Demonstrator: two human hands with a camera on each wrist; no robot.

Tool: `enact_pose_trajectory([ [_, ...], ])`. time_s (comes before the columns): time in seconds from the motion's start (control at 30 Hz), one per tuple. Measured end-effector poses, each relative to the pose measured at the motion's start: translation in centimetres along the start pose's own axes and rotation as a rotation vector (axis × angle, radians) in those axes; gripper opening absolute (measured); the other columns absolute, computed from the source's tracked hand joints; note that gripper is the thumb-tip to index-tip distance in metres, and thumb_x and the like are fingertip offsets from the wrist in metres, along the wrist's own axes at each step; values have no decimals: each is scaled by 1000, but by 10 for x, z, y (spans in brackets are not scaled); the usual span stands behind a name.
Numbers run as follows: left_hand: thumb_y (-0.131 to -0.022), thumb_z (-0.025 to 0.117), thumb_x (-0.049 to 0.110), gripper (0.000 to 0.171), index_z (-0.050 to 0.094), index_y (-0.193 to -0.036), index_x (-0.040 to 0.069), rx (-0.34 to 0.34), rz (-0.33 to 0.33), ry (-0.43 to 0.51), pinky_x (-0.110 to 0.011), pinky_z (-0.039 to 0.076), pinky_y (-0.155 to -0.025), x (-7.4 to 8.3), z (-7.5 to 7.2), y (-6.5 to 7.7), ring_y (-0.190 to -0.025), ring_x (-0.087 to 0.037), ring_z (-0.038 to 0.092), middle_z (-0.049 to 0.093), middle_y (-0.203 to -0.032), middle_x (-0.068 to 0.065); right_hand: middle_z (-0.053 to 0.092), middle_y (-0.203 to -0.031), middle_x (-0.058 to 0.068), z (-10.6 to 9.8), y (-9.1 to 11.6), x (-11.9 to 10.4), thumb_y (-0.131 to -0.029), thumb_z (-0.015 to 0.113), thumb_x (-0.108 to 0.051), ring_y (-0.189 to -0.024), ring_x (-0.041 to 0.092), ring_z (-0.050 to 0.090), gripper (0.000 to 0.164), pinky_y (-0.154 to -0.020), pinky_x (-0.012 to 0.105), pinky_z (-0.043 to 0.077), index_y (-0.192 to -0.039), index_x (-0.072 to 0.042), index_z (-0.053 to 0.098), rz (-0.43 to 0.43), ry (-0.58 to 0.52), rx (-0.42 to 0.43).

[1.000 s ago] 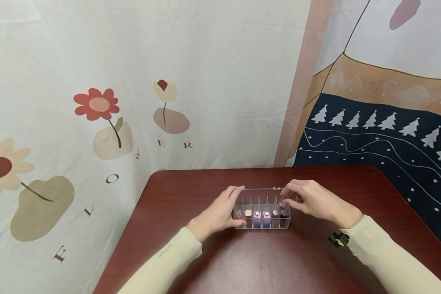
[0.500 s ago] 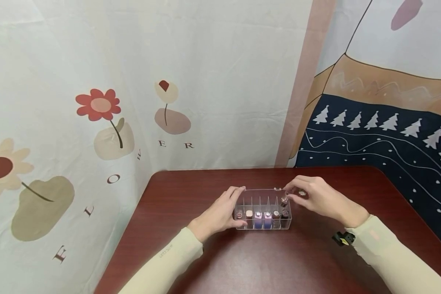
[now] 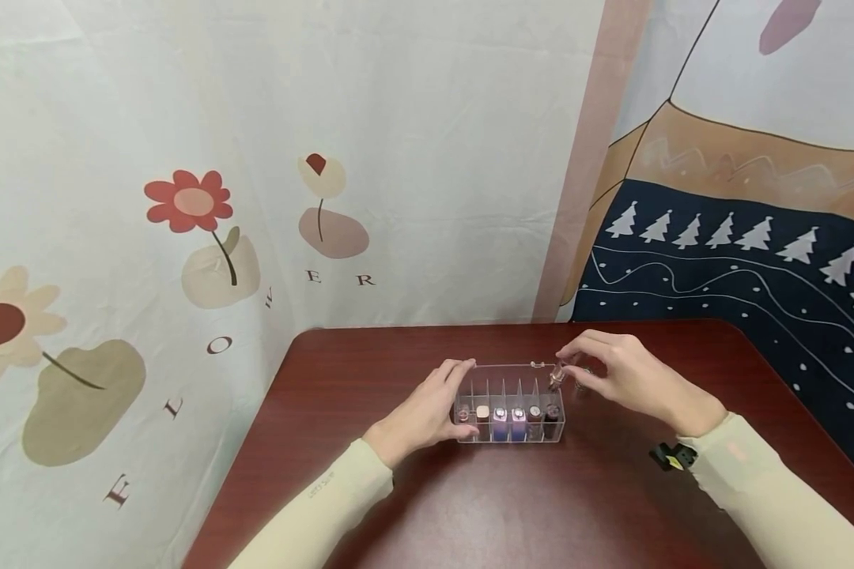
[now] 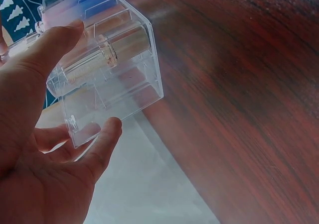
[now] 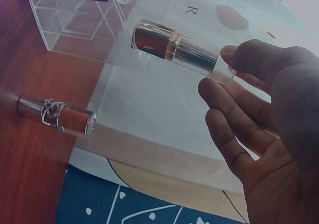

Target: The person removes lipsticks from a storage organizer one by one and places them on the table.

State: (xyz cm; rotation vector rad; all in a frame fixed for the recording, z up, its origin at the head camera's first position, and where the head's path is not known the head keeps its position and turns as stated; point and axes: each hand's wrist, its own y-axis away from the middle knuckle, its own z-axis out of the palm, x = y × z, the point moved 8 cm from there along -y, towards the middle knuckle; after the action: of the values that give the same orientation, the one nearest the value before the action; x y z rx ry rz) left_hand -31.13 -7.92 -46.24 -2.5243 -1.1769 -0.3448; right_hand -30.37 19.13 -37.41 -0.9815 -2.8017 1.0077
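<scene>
My right hand (image 3: 629,379) pinches a clear-capped lipstick tube (image 5: 184,50) by its cap end, between thumb and fingertips. In the head view this lipstick (image 3: 557,374) hangs tilted at the back right corner of a clear compartment box (image 3: 510,442). Across the box's left end, my left hand (image 3: 427,405) grips it, thumb at the front and fingers towards the back. The left wrist view shows that thumb (image 4: 65,37) against the clear wall. Several lipsticks and two purple-blue tubes (image 3: 508,427) fill the front row.
A second lipstick (image 5: 57,115) stands upright on the table just right of the box, partly behind my right hand in the head view. The dark red tabletop (image 3: 498,506) ends at a printed curtain (image 3: 427,197) at the back.
My right hand has drawn the lipstick up out of the box's back right compartment and moved it right and away. The left hand has kept its place on the box.
</scene>
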Motion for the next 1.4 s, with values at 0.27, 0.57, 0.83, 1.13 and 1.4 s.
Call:
enact_pose_trajectory([
  [0.27,-88,106,34,114,41,-175,-2,2,-5,-5,-47,54,-132,0,0,0,-148,-38,64,59,-163,-20,85,-108,-5,-9,1,1,-78,104,5,-89,6,77,48,-92,0,56,-117,-17,86,1,23,28],
  [0.57,-88,106,33,114,40,-175,-1,3,-4,5,-47,54,-132,0,0,1,-149,-38,63,59,-163,-20,85,-107,-5,-16,9,12,-79,103,4,-91,10,78,46,-98,-3,52,-117,-16,86,37,51,37],
  [0.83,-89,105,35,114,39,-176,0,-8,-13,3,-46,54,-132,1,0,1,-149,-37,63,58,-164,-19,85,-105,-2,-24,16,22,-78,102,7,-88,14,80,46,-95,-3,52,-116,-14,86,51,73,59],
  [1.13,-89,105,35,114,39,-176,-1,-6,-11,-1,-46,54,-133,1,-1,0,-149,-36,63,58,-164,-19,85,-104,0,-33,23,33,-78,101,7,-88,17,80,45,-100,-7,43,-116,-12,86,82,116,97],
  [1.4,-89,105,33,114,39,-175,-1,-9,-5,-1,-46,53,-133,2,0,1,-149,-36,63,58,-163,-20,85,-105,2,-34,33,47,-76,104,4,-87,21,79,48,-100,-9,41,-117,-13,87,134,145,107],
])
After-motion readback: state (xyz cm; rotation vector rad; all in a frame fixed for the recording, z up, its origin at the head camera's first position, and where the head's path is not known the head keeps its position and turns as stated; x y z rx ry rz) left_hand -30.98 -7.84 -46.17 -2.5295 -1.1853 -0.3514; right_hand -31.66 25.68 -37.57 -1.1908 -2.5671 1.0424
